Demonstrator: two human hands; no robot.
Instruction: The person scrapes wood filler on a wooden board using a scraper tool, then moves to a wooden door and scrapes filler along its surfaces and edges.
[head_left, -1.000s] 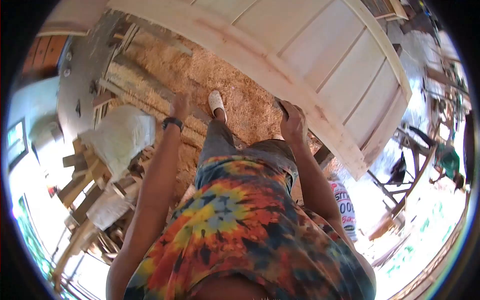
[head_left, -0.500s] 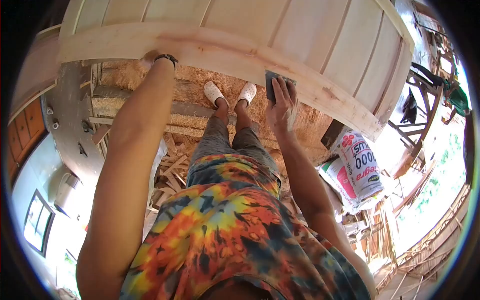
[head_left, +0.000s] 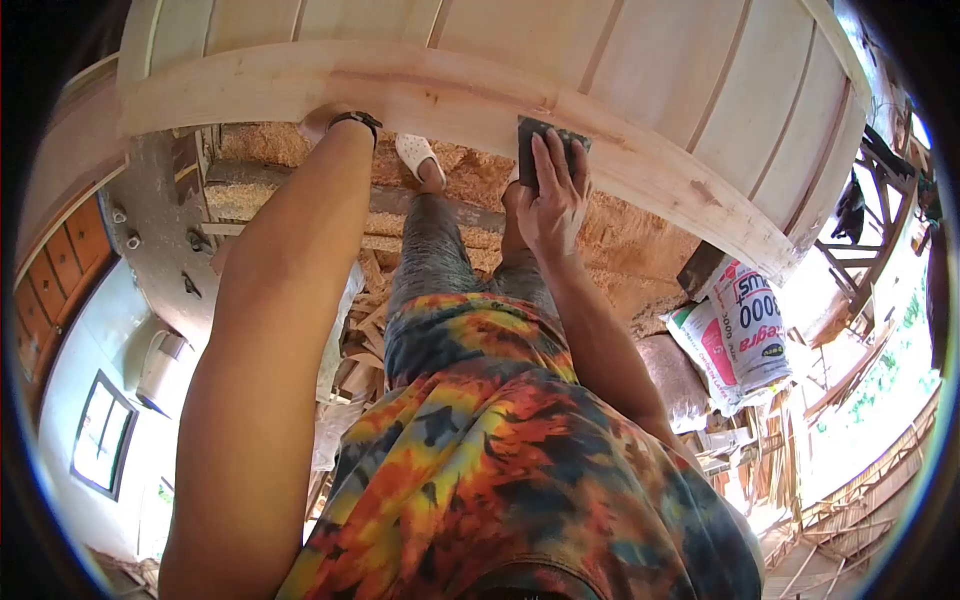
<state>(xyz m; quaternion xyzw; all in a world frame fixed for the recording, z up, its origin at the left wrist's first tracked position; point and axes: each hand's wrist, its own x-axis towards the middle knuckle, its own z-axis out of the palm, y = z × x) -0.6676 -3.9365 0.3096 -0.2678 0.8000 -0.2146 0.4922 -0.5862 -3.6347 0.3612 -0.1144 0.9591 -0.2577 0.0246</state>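
Note:
A pale wooden panel [head_left: 430,95] with a long edge rail and grooved boards lies across the top of the view. My right hand [head_left: 553,210] has its fingers laid over a dark grey piece of sandpaper [head_left: 530,150], pressed flat against the rail. Whether a block backs the sandpaper is hidden. At the rail's near edge, further left, rests my left hand [head_left: 318,122], with a black band at its wrist. Its fingers are out of sight, so its grip does not show.
Wood shavings [head_left: 630,240] cover the ground below the panel, around my white clogs [head_left: 418,158]. Printed sacks [head_left: 745,325] stand at the right, near piled wood strips. A grey board [head_left: 165,230] and a framed window [head_left: 104,435] are at the left.
The sandpaper and my right hand have shifted slightly left along the rail. My left hand appears further right in the view, which has itself shifted. My legs have moved left.

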